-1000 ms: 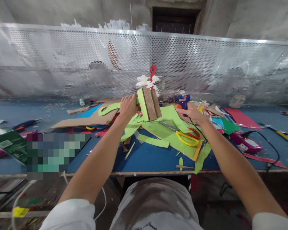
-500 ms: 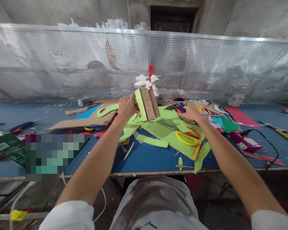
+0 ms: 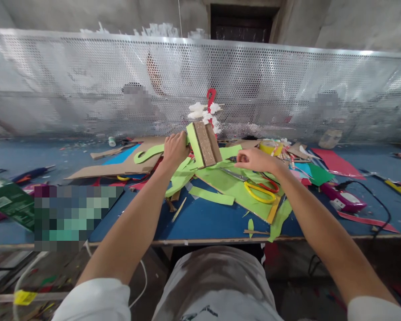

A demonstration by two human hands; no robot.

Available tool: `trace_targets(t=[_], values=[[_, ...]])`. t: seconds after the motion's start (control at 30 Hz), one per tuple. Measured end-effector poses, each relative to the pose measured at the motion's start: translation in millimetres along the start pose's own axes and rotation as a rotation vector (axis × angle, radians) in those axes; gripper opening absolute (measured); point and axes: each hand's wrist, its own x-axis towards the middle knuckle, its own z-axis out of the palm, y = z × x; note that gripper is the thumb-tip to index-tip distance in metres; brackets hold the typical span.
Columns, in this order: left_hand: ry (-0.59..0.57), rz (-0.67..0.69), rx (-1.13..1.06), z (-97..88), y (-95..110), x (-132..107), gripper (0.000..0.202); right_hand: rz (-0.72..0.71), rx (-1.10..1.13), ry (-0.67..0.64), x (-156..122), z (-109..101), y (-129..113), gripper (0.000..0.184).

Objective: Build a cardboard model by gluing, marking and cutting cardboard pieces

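My left hand [image 3: 175, 149] is closed around a cardboard piece [image 3: 204, 145] faced with light green paper, holding it tilted above the table. Specks that look like glue dot its bare brown side. A green strip with a hooked end [image 3: 141, 157] sticks out to the left of this hand. My right hand [image 3: 256, 160] has its fingers curled over a glue gun, whose dark nozzle [image 3: 232, 158] pokes out at the left; the rest is mostly hidden. Just below lie scissors [image 3: 259, 191] with yellow and red handles, on green sheets [image 3: 220, 185].
Behind the cardboard piece rises a red hooked piece [image 3: 211, 96] with white flower shapes [image 3: 207, 117]. A perforated metal screen [image 3: 274, 89] borders the blue table [image 3: 173, 227] at the back. Purple box with cable [image 3: 345, 198], pliers [image 3: 396, 189] and red sheet [image 3: 336, 162] lie right; brown cardboard [image 3: 120, 167] left.
My right hand has come slightly left and lowered the glue gun, which now mostly disappears beneath the fingers. My left hand and the cardboard piece have hardly moved.
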Motion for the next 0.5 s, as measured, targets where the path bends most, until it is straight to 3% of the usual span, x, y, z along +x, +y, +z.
trace_targets(t=[0.1, 0.27, 0.37, 0.5], values=[[-0.008, -0.012, 0.006, 1.5, -2.0, -0.6, 0.039, -0.298, 0.137, -0.201, -7.3, 10.9, -45.3, 0.028], [-0.057, -0.040, 0.031, -2.6, -0.9, -1.2, 0.039, -0.633, -0.150, -0.288, -17.9, 41.2, -94.5, 0.048], [-0.065, -0.044, 0.031, -4.5, 1.5, -1.3, 0.040, -0.681, -0.306, -0.284, -19.8, 52.8, -105.8, 0.052], [-0.058, -0.042, 0.020, -2.3, 2.7, -1.8, 0.041, -0.595, -0.414, -0.316, -20.8, 56.0, -117.6, 0.049]])
